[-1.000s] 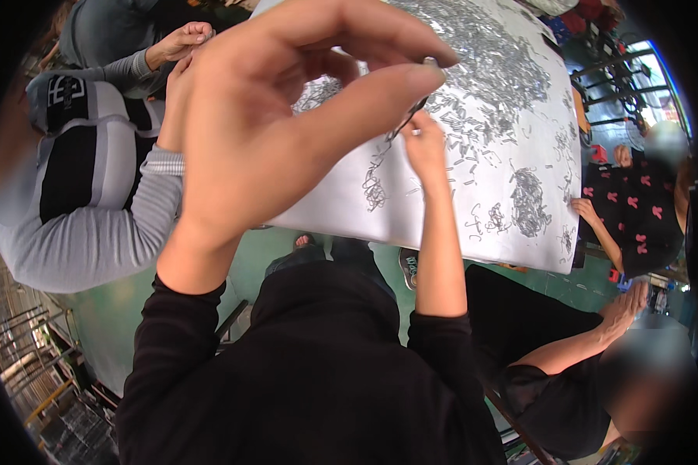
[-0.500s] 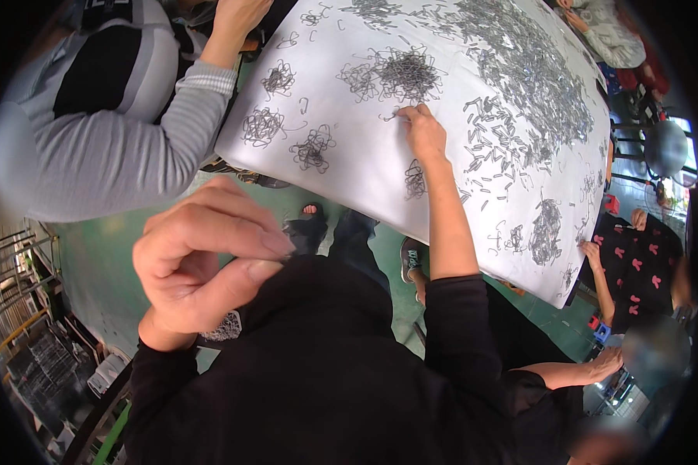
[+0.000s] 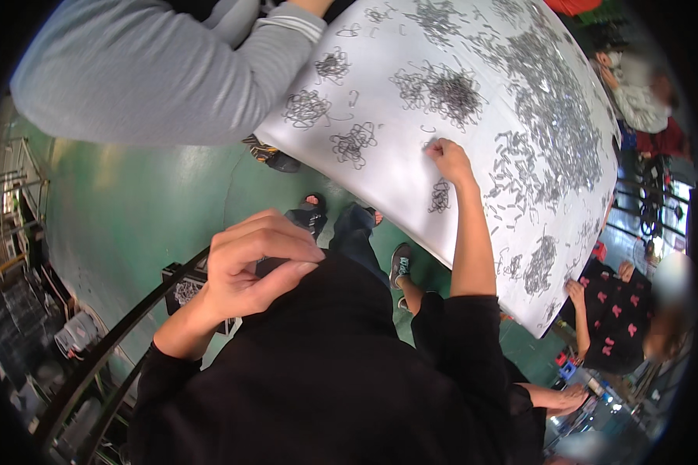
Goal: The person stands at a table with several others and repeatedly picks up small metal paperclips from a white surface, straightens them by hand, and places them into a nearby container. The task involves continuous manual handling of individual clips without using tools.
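My left hand (image 3: 260, 263) is raised in front of my body, off the table, thumb and forefinger pinched together. Whatever lies between those fingertips is too small or hidden to make out. Over the white table (image 3: 399, 174) my right hand (image 3: 451, 161) reaches down with its fingers closed, and a faint thin bit of wire shows by the fingertips. Just beyond it lie a loose bent wire hook (image 3: 427, 129) and a large tangled pile of wire hooks (image 3: 454, 94). Nearer me, beside my right wrist, sits a small bunch of hooks (image 3: 440, 196).
Small metal pieces (image 3: 554, 116) spread over the table's right side. More hook piles (image 3: 354, 144) lie left. A co-worker's grey sleeve (image 3: 171, 74) leans in at upper left; another person's hand (image 3: 575, 293) touches the right edge. A dark metal rail (image 3: 124, 329) stands at my left.
My right hand has drawn back from the big hook pile toward the near edge. My left hand has moved lower and away from the camera, still pinched. The whole view has shifted.
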